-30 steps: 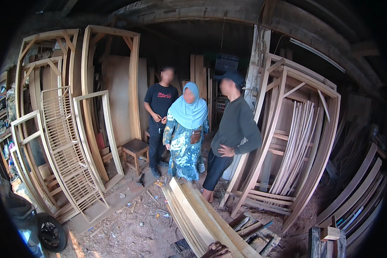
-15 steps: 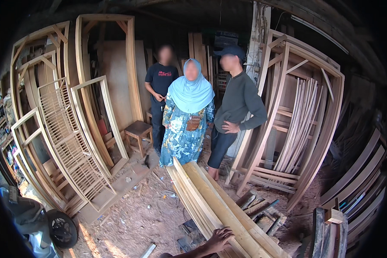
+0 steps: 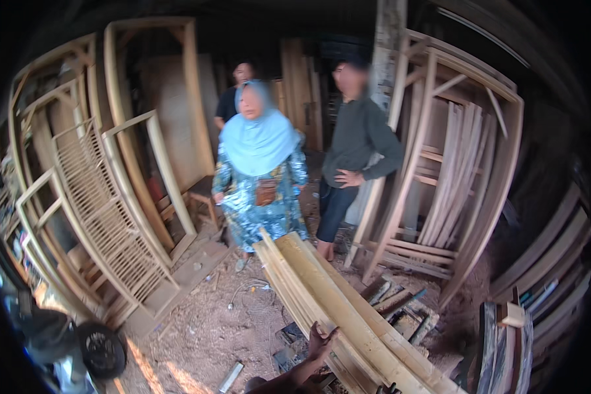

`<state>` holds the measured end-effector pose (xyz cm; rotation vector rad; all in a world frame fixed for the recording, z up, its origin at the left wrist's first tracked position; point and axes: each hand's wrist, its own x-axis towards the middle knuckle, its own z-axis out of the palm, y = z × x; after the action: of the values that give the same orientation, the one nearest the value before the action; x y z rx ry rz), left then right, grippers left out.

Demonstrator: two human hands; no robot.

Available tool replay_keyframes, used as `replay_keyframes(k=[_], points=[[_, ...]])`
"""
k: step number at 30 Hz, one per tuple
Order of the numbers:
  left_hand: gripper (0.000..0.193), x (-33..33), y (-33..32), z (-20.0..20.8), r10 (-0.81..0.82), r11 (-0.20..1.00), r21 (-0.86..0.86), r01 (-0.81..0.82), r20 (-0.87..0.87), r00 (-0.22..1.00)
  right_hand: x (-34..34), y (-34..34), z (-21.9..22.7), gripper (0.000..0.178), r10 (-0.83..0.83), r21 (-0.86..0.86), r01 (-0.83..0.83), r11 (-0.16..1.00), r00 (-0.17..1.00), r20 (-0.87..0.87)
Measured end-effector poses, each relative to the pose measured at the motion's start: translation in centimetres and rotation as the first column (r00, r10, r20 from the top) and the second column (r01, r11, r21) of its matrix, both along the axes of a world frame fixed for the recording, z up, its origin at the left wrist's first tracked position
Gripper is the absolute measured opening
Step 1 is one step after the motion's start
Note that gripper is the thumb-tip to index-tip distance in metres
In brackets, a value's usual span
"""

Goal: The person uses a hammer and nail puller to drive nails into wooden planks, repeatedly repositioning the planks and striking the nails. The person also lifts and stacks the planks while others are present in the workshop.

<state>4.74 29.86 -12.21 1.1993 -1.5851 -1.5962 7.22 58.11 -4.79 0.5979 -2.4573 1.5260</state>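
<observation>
A stack of long wooden planks (image 3: pixel 348 299) stretches away from me, from the lower right toward the middle of the view. My left hand (image 3: pixel 322 344) is at the stack's left edge, open, with its fingers spread and nothing in them. Whether its palm touches the wood is hard to see. Only the fingers of my right hand (image 3: pixel 388 389) show at the bottom edge, apart and over the near planks. The rest of that hand is out of view.
A person in a light blue head covering (image 3: pixel 259 148) stands beyond the planks, with two others behind and to the right. Wooden frames (image 3: pixel 154 157) lean at the left, more frames (image 3: pixel 433 98) at the right. Wood offcuts (image 3: pixel 404 308) and a wheel (image 3: pixel 102 349) are on the floor's sides.
My left hand has shifted left and up, its fingers now spread. My right hand's fingers have come into view. The person in blue has moved left and nearer the planks.
</observation>
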Motion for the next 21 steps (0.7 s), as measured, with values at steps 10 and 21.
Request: replay_keyframes(k=[10,21], points=[[0.041,-0.9,-4.5,-0.5,-0.220,0.921,0.233,0.314,-0.356,0.908,-2.1,0.8,-4.2,0.063,0.037,0.435,0.009,0.900,0.995,-0.097],[0.072,-4.2,-9.8,-7.8,-0.137,0.951,0.272,0.150,-0.064,0.988,-0.3,2.5,-0.3,0.064,-0.104,0.331,0.058,0.942,0.987,0.122]])
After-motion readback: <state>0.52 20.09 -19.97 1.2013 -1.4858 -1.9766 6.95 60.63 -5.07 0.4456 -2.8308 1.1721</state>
